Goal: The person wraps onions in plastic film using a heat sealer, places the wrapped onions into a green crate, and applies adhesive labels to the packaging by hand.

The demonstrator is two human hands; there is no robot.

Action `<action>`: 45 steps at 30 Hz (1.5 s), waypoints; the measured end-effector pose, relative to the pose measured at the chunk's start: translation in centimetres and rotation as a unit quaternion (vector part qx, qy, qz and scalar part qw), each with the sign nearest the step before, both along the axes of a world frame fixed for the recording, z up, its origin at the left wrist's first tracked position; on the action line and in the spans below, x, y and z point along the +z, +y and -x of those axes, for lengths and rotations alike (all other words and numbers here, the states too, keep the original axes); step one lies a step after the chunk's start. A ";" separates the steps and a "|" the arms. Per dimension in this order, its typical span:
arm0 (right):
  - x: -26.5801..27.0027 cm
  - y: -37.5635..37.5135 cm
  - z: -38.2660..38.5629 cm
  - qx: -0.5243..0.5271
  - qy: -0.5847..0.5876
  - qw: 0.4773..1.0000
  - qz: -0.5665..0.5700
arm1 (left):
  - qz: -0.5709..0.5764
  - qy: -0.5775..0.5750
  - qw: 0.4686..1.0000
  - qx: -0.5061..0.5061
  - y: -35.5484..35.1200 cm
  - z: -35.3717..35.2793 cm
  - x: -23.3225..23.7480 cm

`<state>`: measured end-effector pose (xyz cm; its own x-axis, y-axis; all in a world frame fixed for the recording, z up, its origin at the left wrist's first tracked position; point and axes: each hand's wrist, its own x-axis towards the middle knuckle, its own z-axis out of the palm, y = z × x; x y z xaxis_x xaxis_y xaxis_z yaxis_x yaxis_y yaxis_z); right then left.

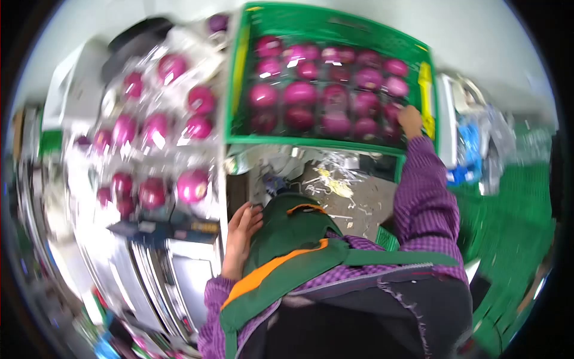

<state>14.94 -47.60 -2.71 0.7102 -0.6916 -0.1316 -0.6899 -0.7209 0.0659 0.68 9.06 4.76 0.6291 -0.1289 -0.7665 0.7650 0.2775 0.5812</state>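
Observation:
A green plastic crate (335,142) holds rows of purple-red onions (300,93) under shiny clear wrap. My right hand (411,122) reaches over its near right corner. Those fingers are bent against the end of a pack of red onions (393,112) and look closed on its edge, though blur hides the fingertips. Below the left end of the crate, my left hand (241,230) is raised beside my green apron (287,224), its fingers stretched out and nothing in it. More wrapped red onions (156,128) lie on the worktop to the left.
A dark wrapping device (164,230) with pale panels stands at the left front. Paper and plastic scraps (335,179) litter the floor beneath the crate. Blue and clear plastic bags (472,143) hang at the right, above green crates (508,209). A white box (81,87) sits at the far left.

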 end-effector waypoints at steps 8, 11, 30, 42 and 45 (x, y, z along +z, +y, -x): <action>11.0 29.6 -0.4 0.407 -0.346 0.691 -0.487 | 0.004 -0.072 0.995 0.064 0.7 3.7 -0.4; 9.3 38.6 2.0 0.421 -0.165 0.639 -0.622 | -0.009 -0.069 0.991 0.118 1.4 5.4 -0.7; -7.0 43.5 -2.9 0.313 -0.052 0.711 -0.627 | 0.026 -0.073 0.945 0.317 0.2 19.9 -4.3; -2.8 41.3 4.5 0.402 -0.041 0.662 -0.632 | 0.047 -0.058 0.973 0.219 -5.7 22.7 -4.3; -0.3 41.6 9.9 0.407 0.067 0.557 -0.721 | 0.064 -0.113 0.961 0.246 -5.7 21.4 -3.0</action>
<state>5.00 -6.02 -2.97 0.6287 0.7451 -0.2228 -0.1539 -0.1617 -0.9748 -20.73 3.34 1.73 0.7871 0.1424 -0.6001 0.3810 0.6528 0.6547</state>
